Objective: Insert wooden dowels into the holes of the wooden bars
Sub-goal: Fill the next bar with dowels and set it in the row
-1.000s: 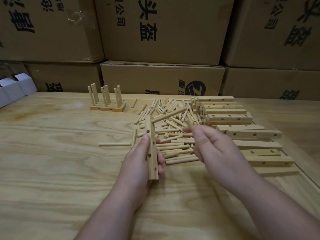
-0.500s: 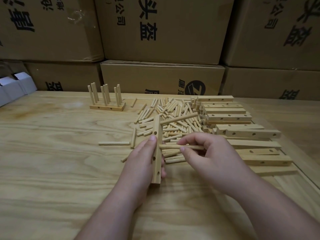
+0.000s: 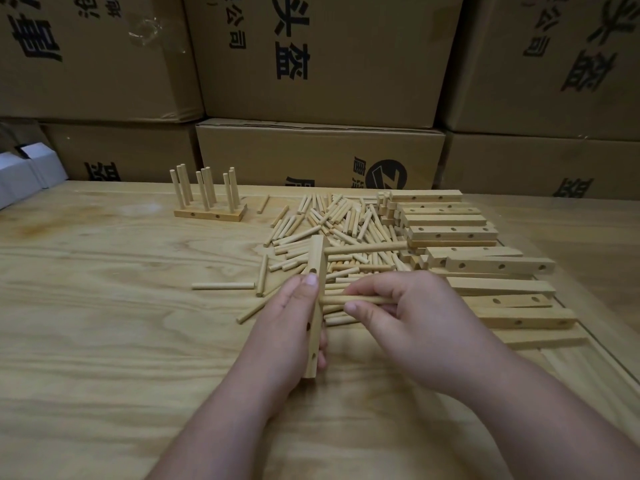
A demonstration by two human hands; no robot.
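Note:
My left hand (image 3: 282,336) grips a wooden bar (image 3: 316,303) held on end above the table, its holes facing right. One dowel (image 3: 367,248) sticks out sideways from the bar's top hole. My right hand (image 3: 412,320) pinches a second dowel (image 3: 360,300) between thumb and fingers, its left tip at the bar's middle hole. A heap of loose dowels (image 3: 343,223) lies just behind both hands. To the right lie several empty bars (image 3: 450,233).
A finished block with upright dowels (image 3: 207,199) stands at the back left. Single dowels (image 3: 223,286) lie left of the heap. Cardboard boxes (image 3: 322,157) wall off the table's far edge. White boxes (image 3: 24,171) sit at the far left.
My right hand picked a dowel from the heap and brought it left to the bar's middle hole. My left hand tilted the bar more upright and shifted it slightly right.

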